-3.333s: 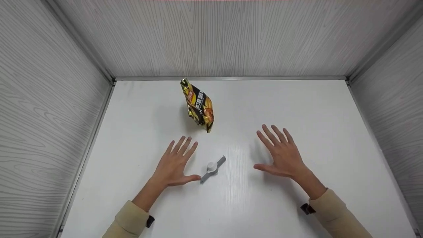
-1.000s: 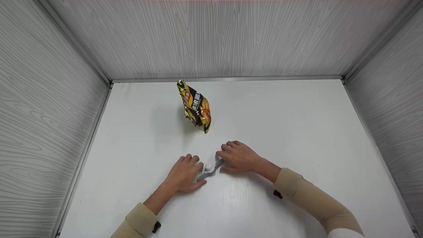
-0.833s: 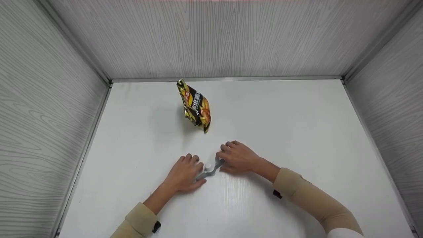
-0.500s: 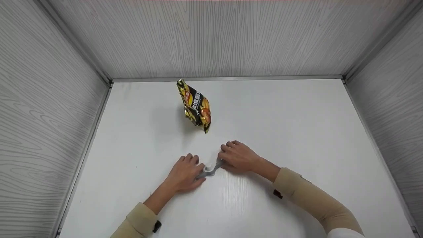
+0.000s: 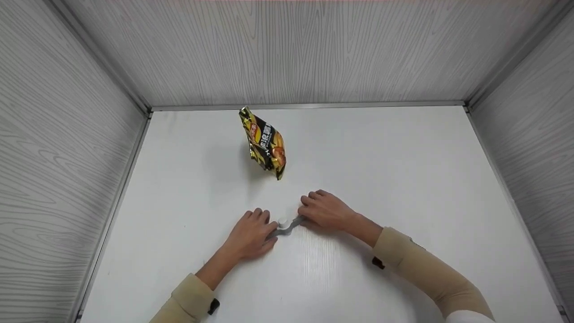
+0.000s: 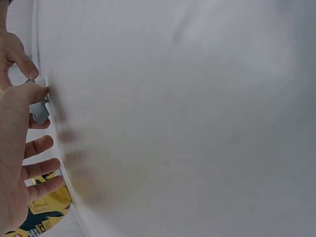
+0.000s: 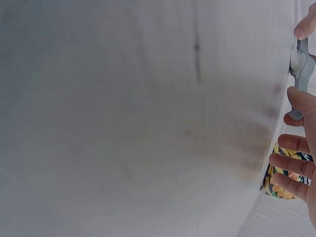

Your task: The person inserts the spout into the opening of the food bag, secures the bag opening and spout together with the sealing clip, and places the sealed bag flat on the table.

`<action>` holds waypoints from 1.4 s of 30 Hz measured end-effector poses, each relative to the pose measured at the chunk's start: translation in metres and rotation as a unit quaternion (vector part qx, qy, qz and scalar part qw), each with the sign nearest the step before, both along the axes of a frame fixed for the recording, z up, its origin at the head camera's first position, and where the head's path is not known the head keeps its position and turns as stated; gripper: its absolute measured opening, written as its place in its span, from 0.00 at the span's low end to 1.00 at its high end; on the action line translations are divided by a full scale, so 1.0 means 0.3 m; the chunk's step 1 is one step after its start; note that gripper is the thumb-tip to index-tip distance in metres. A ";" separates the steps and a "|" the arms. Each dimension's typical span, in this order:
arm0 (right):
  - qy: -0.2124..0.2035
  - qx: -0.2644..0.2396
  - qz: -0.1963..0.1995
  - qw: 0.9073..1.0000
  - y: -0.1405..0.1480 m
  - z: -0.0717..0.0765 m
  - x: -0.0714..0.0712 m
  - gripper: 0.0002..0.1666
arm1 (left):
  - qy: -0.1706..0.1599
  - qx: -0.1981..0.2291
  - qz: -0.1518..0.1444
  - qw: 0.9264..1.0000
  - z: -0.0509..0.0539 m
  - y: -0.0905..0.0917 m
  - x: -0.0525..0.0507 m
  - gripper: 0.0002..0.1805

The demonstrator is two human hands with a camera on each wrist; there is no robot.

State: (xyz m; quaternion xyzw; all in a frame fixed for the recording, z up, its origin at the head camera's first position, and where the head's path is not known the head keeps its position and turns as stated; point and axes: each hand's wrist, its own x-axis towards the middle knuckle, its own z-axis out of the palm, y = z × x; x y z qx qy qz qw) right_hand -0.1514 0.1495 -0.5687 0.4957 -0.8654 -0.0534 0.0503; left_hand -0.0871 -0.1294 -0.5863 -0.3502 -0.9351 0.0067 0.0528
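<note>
A slim grey bag clip with a white round cap at its middle is held between both hands, low over the white table. My left hand pinches its left end between thumb and index finger. The right hand does the same at the other end; in the right wrist view the clip's grey body shows between the two thumbs. The other fingers of both hands stay off the clip. Beyond the hands stands a black and yellow snack bag, apart from them and leaning. The clip's ends are partly hidden by fingers.
The white table is enclosed by grey wood-grain panels at the back, left and right. Metal strips run along its edges.
Both hands, spread flat earlier, have come onto the clip's ends, the right one moving in from the right. Within the last second the clip has turned slightly in the fingers. The snack bag stays put.
</note>
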 end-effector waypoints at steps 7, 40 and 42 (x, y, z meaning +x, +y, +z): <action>0.034 -0.030 0.010 0.999 0.012 0.005 0.000 0.10 | -0.029 -0.008 0.010 1.000 0.013 0.010 -0.004 0.17; 0.109 -0.071 0.045 0.990 0.086 0.037 -0.006 0.12 | 0.045 -0.031 -0.013 0.998 0.053 0.106 -0.092 0.30; 0.110 -0.072 0.046 0.990 0.090 0.038 -0.006 0.12 | 0.047 -0.028 -0.018 0.998 0.052 0.113 -0.093 0.30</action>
